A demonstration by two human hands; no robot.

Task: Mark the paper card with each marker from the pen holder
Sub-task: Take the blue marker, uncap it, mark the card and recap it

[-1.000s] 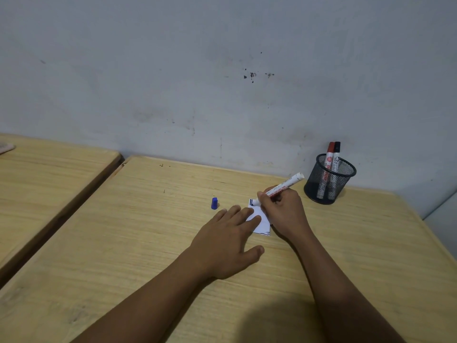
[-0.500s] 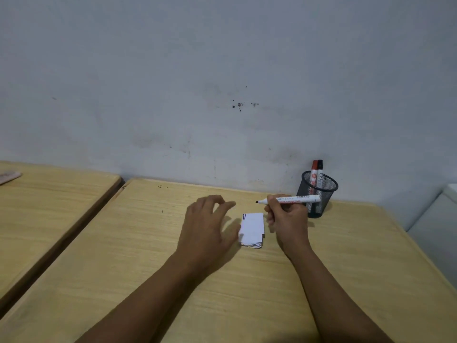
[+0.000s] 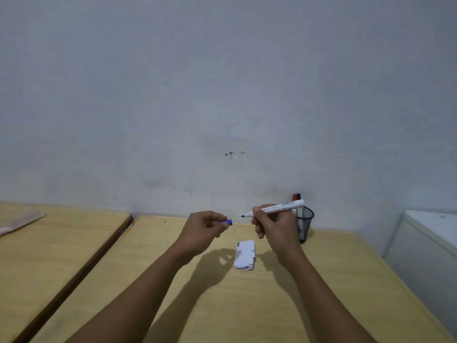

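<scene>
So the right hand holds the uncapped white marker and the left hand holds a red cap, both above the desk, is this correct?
Not quite: the head view shows a small blue cap, not red, in the left hand. The rest stands: the right hand holds the uncapped white marker, both above the wooden desk.

Pale scuffed wall (image 3: pixel 222 95); two wooden tables (image 3: pixel 321 293) side by side; white cabinet (image 3: pixel 425 243), perhaps, at right.
</scene>
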